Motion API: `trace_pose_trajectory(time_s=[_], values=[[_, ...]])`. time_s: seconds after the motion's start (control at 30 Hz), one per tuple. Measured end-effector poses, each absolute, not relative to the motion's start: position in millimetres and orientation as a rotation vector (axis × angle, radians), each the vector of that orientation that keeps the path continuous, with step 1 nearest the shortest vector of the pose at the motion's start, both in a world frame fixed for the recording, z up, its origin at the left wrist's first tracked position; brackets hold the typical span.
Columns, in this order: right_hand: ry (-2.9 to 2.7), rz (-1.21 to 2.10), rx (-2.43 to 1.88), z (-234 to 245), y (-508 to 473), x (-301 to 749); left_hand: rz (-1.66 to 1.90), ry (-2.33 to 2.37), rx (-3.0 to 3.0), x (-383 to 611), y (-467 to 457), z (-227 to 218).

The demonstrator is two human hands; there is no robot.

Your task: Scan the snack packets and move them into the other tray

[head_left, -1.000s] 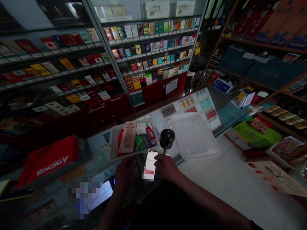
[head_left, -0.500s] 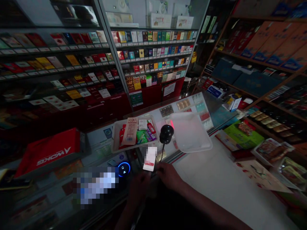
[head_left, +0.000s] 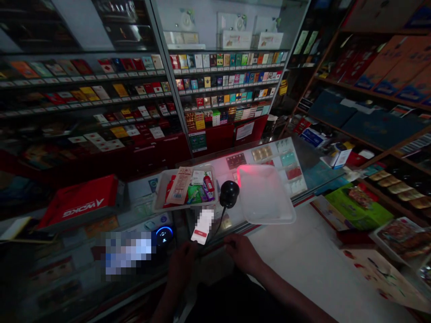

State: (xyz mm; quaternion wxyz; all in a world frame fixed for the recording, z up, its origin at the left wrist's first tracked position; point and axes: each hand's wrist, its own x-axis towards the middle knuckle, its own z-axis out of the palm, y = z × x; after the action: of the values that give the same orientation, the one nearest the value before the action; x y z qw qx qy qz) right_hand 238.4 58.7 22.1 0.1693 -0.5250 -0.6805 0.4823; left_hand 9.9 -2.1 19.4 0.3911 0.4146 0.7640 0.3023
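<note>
My left hand [head_left: 182, 260] is dark in the dim light, its fingers closed at the lower end of a lit smartphone [head_left: 201, 232] with a red button on its screen. To the right, my right hand [head_left: 244, 253] rests by the counter edge, fingers curled inward and apart from the phone. Whatever those fingers hold, if anything, is hidden. Just beyond the phone stands a black barcode scanner [head_left: 230, 194], its cable running down between my hands. Its red light falls on an upright wall of the white plastic tray [head_left: 266, 197].
A tray of small packets [head_left: 156, 197] stands behind the phone. Left are a red box [head_left: 81, 204], a blurred lit screen [head_left: 129, 251] and a round blue-ringed device [head_left: 164, 234]. Packaged food [head_left: 357, 204] lies at right. Shelves of small packs [head_left: 229, 80] line the back.
My view has tilted slightly. My hands have drawn apart: the left has shifted left with the phone, and the right now sits farther from it.
</note>
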Motion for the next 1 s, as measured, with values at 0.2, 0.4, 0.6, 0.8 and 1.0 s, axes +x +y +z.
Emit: trace_pose_trajectory(time_s=[0.2,0.4,0.6,0.8,1.0], values=[[-2.020,1.439,-1.404,25,87,275,0.804,1.996,0.964,48,3,15],[-2.072,1.439,-1.397,36,109,282,0.786,2.001,0.889,58,18,13],[-2.030,1.418,-1.428,46,119,273,0.862,1.858,0.865,47,70,29],[-1.949,1.446,-1.326,63,146,243,1.037,1.656,0.763,31,113,46],[-2.042,1.244,-1.256,82,200,199,1.128,1.352,0.534,16,141,35]])
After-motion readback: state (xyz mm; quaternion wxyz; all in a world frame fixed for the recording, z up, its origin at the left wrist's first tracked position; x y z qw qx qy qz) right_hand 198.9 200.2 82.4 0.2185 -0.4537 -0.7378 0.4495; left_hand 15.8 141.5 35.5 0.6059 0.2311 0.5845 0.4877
